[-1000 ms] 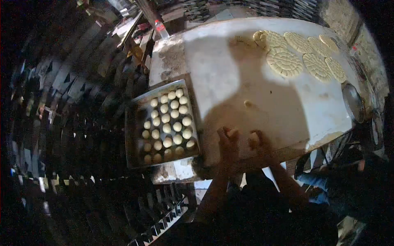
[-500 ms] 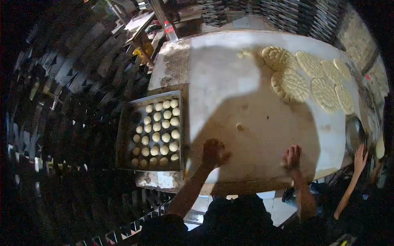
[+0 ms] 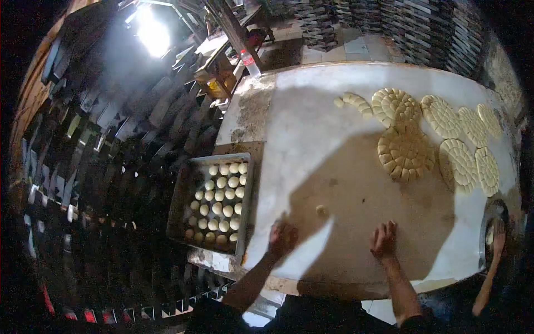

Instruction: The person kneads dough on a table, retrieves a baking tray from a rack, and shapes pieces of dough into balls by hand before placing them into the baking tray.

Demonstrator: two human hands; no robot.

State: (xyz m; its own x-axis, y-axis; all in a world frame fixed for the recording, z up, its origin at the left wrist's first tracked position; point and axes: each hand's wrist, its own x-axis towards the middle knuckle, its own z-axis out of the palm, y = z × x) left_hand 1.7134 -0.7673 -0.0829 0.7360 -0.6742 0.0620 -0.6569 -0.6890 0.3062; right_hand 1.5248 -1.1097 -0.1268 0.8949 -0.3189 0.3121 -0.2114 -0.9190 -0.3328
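Observation:
My left hand (image 3: 283, 238) rests on the pale tabletop (image 3: 303, 257) near the tray, its fingers curled downward. What lies under that palm, if anything, is hidden. My right hand (image 3: 384, 240) is also curled against the surface, inside my shadow, and a small pale bit shows at its fingertips. Between the hands and slightly beyond them sits a small piece of dough (image 3: 322, 210). To the left stands a metal tray (image 3: 249, 186) holding rows of round dough balls (image 3: 219, 195).
Rounds of cut dough pieces (image 3: 401, 153) are laid out at the far right, with a short dough row (image 3: 356, 103) beside them. A bottle (image 3: 250, 63) stands at the far left corner. Another person's hand (image 3: 498, 239) is over a dark round pan (image 3: 492, 210) at the right edge.
The view has tilted, so the table sits lower in it. My left hand has moved left, closer to the tray. The other person's hand has reached the round pan.

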